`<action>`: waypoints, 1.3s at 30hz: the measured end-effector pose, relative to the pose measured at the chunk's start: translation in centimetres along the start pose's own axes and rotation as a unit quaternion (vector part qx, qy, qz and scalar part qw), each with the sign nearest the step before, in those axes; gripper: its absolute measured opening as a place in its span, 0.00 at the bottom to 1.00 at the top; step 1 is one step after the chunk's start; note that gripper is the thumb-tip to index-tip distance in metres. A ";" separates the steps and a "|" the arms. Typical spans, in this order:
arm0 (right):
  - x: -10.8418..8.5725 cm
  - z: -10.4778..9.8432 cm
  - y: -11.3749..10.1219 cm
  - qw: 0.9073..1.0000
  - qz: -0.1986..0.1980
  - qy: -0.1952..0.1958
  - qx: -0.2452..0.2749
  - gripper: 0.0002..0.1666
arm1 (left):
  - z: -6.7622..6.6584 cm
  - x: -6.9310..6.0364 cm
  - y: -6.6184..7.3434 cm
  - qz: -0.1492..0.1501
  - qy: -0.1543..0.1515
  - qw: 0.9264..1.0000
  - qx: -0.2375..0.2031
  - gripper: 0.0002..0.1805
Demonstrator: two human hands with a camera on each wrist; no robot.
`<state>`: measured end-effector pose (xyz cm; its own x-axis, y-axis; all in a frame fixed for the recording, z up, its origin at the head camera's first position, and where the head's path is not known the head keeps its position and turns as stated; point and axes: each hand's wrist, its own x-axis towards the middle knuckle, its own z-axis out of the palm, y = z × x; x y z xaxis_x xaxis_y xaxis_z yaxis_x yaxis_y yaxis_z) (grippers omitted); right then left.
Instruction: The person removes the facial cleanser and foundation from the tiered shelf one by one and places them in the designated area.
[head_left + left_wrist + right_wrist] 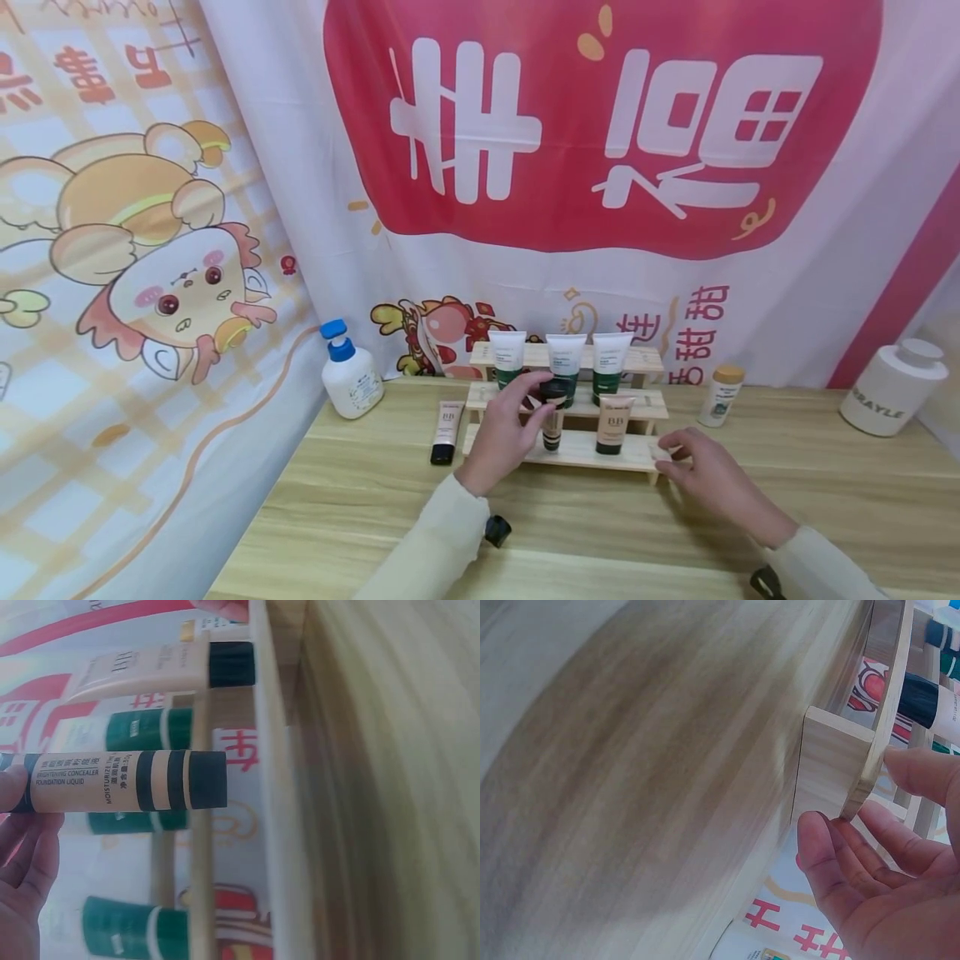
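My left hand (510,429) pinches the top end of a beige foundation tube (82,782) with black bands and a black cap. The tube is upright, cap down, over the lowest step of a tiered wooden rack (585,456); in the left wrist view a gap shows between cap and board. My right hand (708,475) grips the right end of that step, thumb on the board's edge (881,742) and fingers curled by its corner. A BB cream tube (613,425) stands on the same step. Behind it, white-and-green tubes (611,367) stand higher up.
Another BB cream tube (447,432) stands left of the rack. A white pump bottle (352,379) with a blue top is farther left. Right of the rack are a small bottle with a tan cap (722,398) and a large white jar (892,390). A printed curtain hangs behind.
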<state>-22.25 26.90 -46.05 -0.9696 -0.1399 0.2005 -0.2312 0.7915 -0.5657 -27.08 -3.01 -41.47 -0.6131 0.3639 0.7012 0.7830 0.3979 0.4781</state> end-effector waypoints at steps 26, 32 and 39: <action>0.1 -0.2 -0.1 1.000 0.014 -0.016 -0.010 0.19 | -12.1 -3.7 -6.4 -0.103 0.047 0.989 0.098 0.25; 0.1 -0.2 -0.1 1.000 0.011 -0.014 -0.010 0.19 | -12.6 -3.5 -9.1 -0.244 -0.022 0.962 0.118 0.22; 0.1 -0.2 -0.1 1.000 -0.002 -0.005 -0.006 0.19 | -12.2 -3.4 -13.1 -0.342 -0.111 0.926 0.119 0.24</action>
<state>-22.30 26.91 -45.82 -0.9693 -0.1495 0.1953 -0.2348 0.7985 -0.5544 -33.96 -19.77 -43.68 -0.9840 0.1118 0.1390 0.1746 0.7638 0.6214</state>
